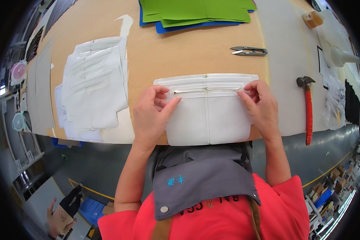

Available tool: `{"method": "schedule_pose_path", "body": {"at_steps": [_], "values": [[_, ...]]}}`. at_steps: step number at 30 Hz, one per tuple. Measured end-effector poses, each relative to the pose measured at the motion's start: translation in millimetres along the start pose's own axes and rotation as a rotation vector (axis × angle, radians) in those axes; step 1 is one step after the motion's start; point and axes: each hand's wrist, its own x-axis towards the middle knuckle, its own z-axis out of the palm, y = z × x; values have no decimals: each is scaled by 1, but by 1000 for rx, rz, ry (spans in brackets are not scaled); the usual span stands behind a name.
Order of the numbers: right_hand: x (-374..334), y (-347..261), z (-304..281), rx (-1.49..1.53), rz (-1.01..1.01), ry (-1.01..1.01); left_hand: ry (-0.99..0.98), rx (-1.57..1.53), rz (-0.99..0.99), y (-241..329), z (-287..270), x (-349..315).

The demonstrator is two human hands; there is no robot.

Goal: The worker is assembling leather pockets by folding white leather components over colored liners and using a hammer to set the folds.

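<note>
A white flat panel (188, 120) lies at the table's front edge. Across its upper part run raised strips and a narrow open slit (188, 92), and a seam line goes down its middle. My left hand (153, 110) pinches the panel's left side at the slit's end, thumb on top. My right hand (262, 106) grips the right side in the same way, thumb near the slit's other end. Both hands are closed on the panel. To the left sits a stack of similar white panels (96, 92) with slits.
Thread snips (250, 51) lie beyond my right hand. A hammer with a red handle (309, 114) rests on the right. Green sheets (196, 10) over blue ones are at the far side. A plastic bag (335, 104) lies at the right edge. Another person (62, 216) is at lower left.
</note>
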Motion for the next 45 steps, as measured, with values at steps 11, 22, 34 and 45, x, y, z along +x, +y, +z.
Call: {"method": "schedule_pose_path", "body": {"at_steps": [11,22,34,45], "values": [[-1,-2,4,-8,22,7,64,88,75,2,5,6],[-1,-4,3,-47,-25,23,29,54,-9,-4,3,9],[-1,-3,3,-9,19,30,-3,-171,-219,7,-5,19],[-1,-3,-17,161,5,136,-53,115,279,34,21,32]]}}
